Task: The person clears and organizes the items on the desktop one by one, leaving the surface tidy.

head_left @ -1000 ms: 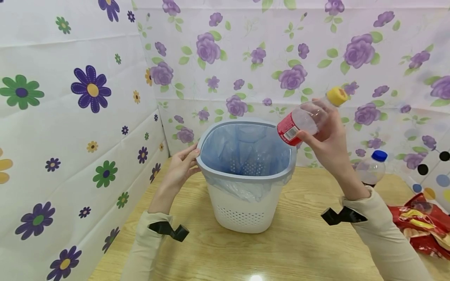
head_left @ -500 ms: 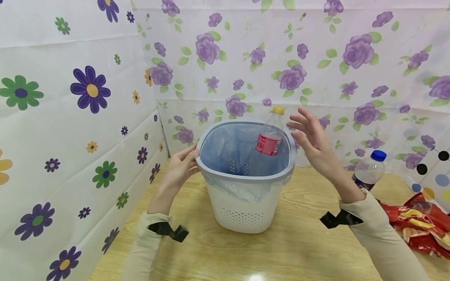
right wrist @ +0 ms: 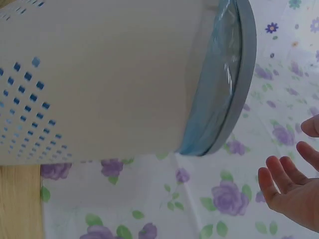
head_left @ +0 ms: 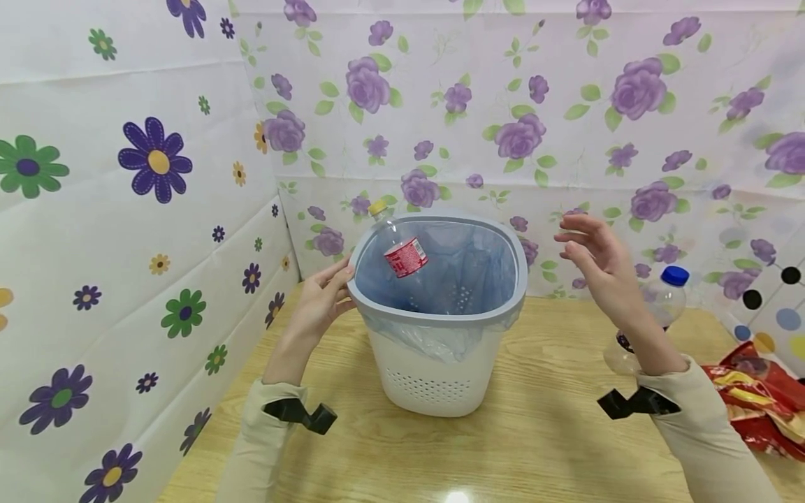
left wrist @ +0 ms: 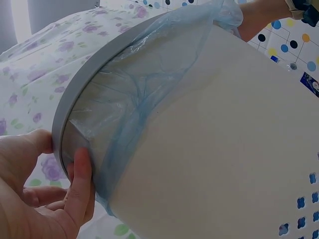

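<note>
A white trash bin (head_left: 430,377) with a grey rim stands on the table, lined with a pale blue plastic bag (head_left: 478,262). My left hand (head_left: 319,300) grips the rim at its left side; in the left wrist view the thumb is on the rim (left wrist: 61,117) and the fingers curl below it against the bag. A clear plastic bottle (head_left: 402,253) with a yellow cap and red label leans left inside the bin's mouth, its cap over the left rim. Apart from the bin, to its right, my right hand (head_left: 600,262) holds nothing, its fingers loosely bent.
Behind my right forearm stands a clear bottle (head_left: 668,297) with a blue cap, partly hidden. Red snack bags (head_left: 755,398) lie at the right edge. Flowered cloth walls (head_left: 440,105) close off the back and left of the wooden table (head_left: 534,419).
My right hand let go of the yellow-capped bottle and drew back to the right. The bottle moved left into the bin's mouth and tipped left. My left hand stays on the rim.
</note>
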`<state>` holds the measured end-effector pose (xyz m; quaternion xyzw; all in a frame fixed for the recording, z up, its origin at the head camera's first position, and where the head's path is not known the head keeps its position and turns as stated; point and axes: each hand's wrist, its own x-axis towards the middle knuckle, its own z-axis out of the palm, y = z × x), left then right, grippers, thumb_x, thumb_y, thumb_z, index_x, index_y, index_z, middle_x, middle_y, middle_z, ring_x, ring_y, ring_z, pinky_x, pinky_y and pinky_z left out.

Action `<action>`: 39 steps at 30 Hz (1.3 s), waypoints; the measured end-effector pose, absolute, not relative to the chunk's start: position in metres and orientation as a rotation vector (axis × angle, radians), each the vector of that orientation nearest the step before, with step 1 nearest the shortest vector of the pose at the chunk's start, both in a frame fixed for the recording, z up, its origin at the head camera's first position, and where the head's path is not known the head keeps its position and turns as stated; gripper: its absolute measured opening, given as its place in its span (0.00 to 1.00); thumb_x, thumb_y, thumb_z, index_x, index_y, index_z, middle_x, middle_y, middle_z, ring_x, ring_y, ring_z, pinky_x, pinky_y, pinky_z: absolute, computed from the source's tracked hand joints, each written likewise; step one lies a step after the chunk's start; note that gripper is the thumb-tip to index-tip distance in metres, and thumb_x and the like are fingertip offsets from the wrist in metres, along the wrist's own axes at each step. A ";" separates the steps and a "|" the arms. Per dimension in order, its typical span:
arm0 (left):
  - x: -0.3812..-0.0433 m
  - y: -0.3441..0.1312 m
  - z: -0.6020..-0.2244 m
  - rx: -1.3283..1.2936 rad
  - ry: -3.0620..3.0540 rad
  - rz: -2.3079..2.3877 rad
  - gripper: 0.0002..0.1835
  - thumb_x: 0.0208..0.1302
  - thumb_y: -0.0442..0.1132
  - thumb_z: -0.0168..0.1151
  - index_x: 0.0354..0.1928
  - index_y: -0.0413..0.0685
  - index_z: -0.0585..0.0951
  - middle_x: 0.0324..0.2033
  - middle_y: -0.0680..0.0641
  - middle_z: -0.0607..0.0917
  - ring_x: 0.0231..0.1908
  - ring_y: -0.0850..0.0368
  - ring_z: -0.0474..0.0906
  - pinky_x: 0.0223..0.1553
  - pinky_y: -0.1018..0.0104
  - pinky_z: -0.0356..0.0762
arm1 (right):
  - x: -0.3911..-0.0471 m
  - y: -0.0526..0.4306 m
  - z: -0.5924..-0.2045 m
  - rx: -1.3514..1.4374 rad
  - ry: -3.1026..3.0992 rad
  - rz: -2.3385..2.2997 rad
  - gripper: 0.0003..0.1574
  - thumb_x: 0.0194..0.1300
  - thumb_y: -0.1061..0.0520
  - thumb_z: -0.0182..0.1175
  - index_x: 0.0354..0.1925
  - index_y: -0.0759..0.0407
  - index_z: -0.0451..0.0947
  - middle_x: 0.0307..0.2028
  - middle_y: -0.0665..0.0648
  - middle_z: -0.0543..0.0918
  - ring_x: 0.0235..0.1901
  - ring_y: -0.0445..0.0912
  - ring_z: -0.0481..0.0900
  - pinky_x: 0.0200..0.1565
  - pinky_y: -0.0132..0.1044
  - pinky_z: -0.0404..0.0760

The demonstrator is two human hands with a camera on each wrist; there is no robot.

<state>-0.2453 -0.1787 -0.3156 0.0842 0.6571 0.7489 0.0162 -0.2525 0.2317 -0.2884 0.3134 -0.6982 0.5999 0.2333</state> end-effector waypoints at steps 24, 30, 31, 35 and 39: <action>-0.245 -0.177 -0.318 0.267 2.044 2.351 0.29 0.73 0.43 0.51 0.72 0.43 0.61 0.47 0.51 0.79 0.36 0.64 0.80 0.41 0.72 0.82 | -0.258 0.319 -0.325 0.253 -1.903 1.397 0.18 0.68 0.68 0.53 0.56 0.64 0.75 0.45 0.42 0.78 0.45 0.33 0.77 0.42 0.16 0.75; -0.246 -0.178 -0.320 0.258 2.054 2.341 0.29 0.73 0.43 0.51 0.72 0.43 0.62 0.49 0.52 0.78 0.37 0.64 0.80 0.41 0.72 0.82 | -0.260 0.331 -0.331 0.069 -1.838 1.349 0.21 0.65 0.67 0.55 0.56 0.62 0.75 0.43 0.40 0.78 0.45 0.33 0.76 0.43 0.17 0.73; -0.246 -0.178 -0.320 0.256 2.054 2.342 0.29 0.73 0.43 0.51 0.72 0.43 0.62 0.48 0.52 0.79 0.36 0.64 0.80 0.41 0.72 0.82 | -0.261 0.333 -0.332 0.057 -1.825 1.348 0.21 0.65 0.67 0.55 0.56 0.62 0.75 0.43 0.40 0.78 0.45 0.34 0.76 0.43 0.18 0.74; -0.245 -0.178 -0.320 0.263 2.059 2.343 0.30 0.73 0.44 0.51 0.72 0.43 0.61 0.47 0.53 0.79 0.35 0.64 0.79 0.40 0.72 0.82 | -0.262 0.339 -0.335 0.016 -1.795 1.333 0.20 0.65 0.65 0.57 0.55 0.60 0.76 0.43 0.41 0.78 0.44 0.34 0.77 0.42 0.18 0.74; -0.245 -0.178 -0.320 0.273 2.055 2.345 0.30 0.73 0.44 0.51 0.73 0.43 0.61 0.45 0.54 0.79 0.33 0.65 0.79 0.39 0.73 0.82 | -0.262 0.345 -0.337 -0.057 -1.788 1.324 0.21 0.64 0.64 0.58 0.56 0.57 0.75 0.43 0.41 0.77 0.44 0.33 0.76 0.43 0.20 0.73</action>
